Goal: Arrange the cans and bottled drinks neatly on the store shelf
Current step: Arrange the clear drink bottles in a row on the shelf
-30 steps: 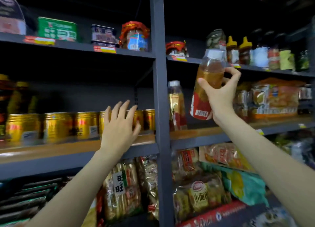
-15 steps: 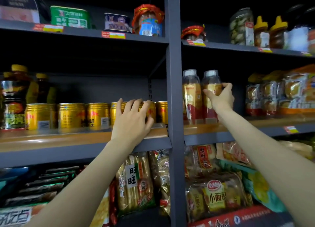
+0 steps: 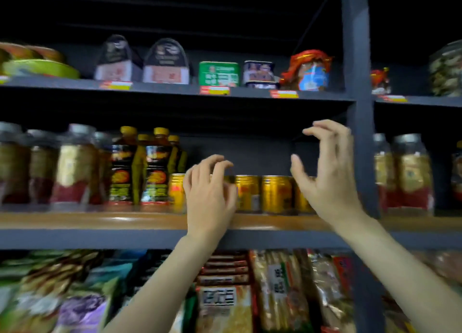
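Hands both empty now: right hand (image 3: 330,172) has released its bottle and hovers half-curled, left hand (image 3: 210,190) curls onto the gold cans (image 3: 275,194) on the shelf (image 3: 100,221); cans next.

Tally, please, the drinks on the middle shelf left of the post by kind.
Silver-lidded jars: 4
Yellow-capped bottles: 4
Gold cans: 4 in view; the left hand may hide more
Total: 12 visible
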Demonstrator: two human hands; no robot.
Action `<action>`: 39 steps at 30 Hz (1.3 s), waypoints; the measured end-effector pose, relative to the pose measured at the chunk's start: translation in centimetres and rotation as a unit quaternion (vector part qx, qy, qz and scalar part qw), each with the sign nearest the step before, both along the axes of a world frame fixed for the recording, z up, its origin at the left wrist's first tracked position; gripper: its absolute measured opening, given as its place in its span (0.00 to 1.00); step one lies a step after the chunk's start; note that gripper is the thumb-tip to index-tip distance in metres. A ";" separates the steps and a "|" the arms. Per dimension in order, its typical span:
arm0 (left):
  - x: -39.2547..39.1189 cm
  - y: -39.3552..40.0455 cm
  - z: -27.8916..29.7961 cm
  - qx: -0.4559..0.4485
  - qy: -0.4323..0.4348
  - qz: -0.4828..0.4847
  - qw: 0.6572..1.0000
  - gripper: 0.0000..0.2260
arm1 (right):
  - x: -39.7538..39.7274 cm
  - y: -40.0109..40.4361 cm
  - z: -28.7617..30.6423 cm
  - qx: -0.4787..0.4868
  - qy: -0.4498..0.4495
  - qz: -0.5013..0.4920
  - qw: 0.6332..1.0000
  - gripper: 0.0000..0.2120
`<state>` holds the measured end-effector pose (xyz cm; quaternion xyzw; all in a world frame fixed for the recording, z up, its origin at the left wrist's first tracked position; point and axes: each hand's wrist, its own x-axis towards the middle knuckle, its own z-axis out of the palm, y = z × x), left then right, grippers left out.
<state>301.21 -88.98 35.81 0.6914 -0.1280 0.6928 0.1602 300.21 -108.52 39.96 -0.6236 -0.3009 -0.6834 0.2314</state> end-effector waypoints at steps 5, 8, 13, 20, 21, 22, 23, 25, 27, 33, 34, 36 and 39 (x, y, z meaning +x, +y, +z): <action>-4.8 15.7 0.4 -0.017 0.002 0.056 0.998 0.13 | -1.3 14.8 -0.4 -0.051 0.018 0.018 0.998 0.19; -7.5 26.1 0.3 -0.013 0.016 0.098 0.995 0.14 | -2.5 24.5 -0.7 -0.047 0.021 0.048 0.998 0.18; -9.6 39.5 0.0 0.022 0.099 0.159 0.982 0.22 | -4.4 36.4 -1.5 -0.096 0.089 0.108 0.986 0.19; -7.7 45.9 1.3 0.126 0.168 0.202 0.956 0.28 | -4.5 45.5 1.8 -0.065 0.312 0.254 0.913 0.29; -7.3 46.2 0.9 0.110 0.174 0.199 0.958 0.28 | -3.6 46.8 2.5 -0.046 0.332 0.255 0.907 0.28; -6.9 46.3 0.7 0.095 0.178 0.197 0.960 0.28 | -2.6 48.0 3.2 -0.028 0.353 0.254 0.900 0.27; -6.7 46.4 0.6 0.085 0.182 0.194 0.960 0.28 | -1.4 49.2 3.9 -0.012 0.373 0.245 0.895 0.26; -6.6 46.3 0.6 0.083 0.182 0.185 0.962 0.28 | 1.2 51.1 5.2 0.010 0.404 0.205 0.891 0.25; -6.4 46.3 0.6 0.090 0.169 0.176 0.966 0.28 | 3.4 52.1 6.1 0.027 0.419 0.156 0.894 0.24; -6.1 46.4 0.5 0.090 0.168 0.149 0.970 0.28 | 4.6 52.7 7.1 -0.061 0.435 -0.014 0.898 0.21; -6.2 46.3 0.5 0.090 0.165 0.146 0.971 0.28 | 4.4 52.7 7.0 -0.058 0.431 -0.019 0.900 0.20; -6.2 46.4 0.5 0.095 0.156 0.147 0.972 0.28 | 3.9 52.9 7.0 -0.043 0.405 -0.021 0.913 0.19; -6.1 46.4 0.5 0.099 0.152 0.158 0.971 0.27 | 2.8 52.5 6.6 -0.034 0.384 -0.027 0.922 0.19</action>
